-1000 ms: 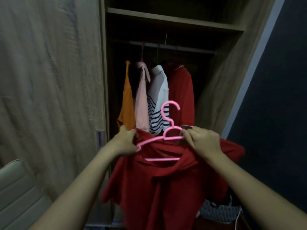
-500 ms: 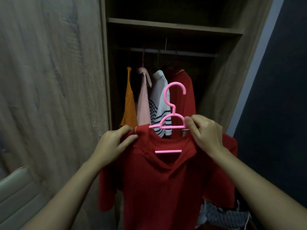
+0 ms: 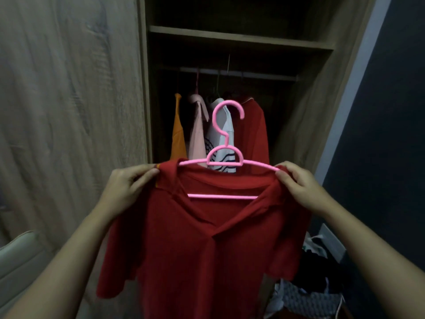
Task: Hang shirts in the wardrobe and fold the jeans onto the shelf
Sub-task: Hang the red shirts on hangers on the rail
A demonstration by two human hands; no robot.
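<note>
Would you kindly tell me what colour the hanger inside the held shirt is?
Pink: the hanger shows clearly in the head view.

A pale chair (image 3: pixel 18 261) beside a dark wall (image 3: pixel 391 134).

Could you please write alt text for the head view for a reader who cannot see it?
Two hands, left and right, hold a red collared shirt on a pink plastic hanger before an open wooden wardrobe, where orange, pink, striped and red shirts hang from the rail.
</note>
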